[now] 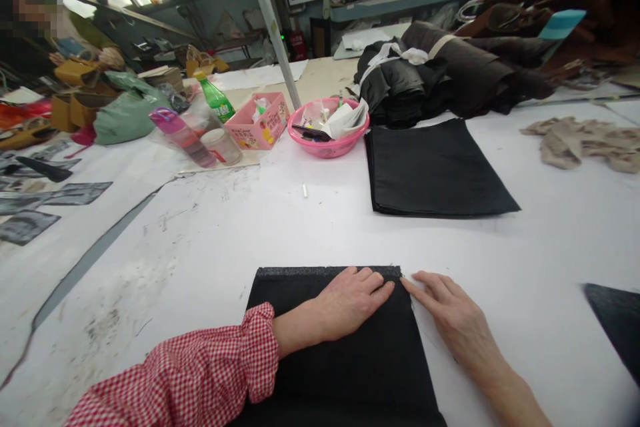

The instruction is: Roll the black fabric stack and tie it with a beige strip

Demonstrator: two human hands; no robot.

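Note:
A black fabric piece lies flat on the white table right in front of me. My left hand, in a red checked sleeve, rests flat on the piece near its far right corner, fingers stretched out. My right hand lies flat beside it, fingertips touching the fabric's right edge at the same corner. Neither hand holds anything.
A stack of black fabric pieces lies beyond. A pink basin, a pink box, a green bottle and jars stand at the back. Dark rolled material, beige scraps. Another black piece at right. A person at far left.

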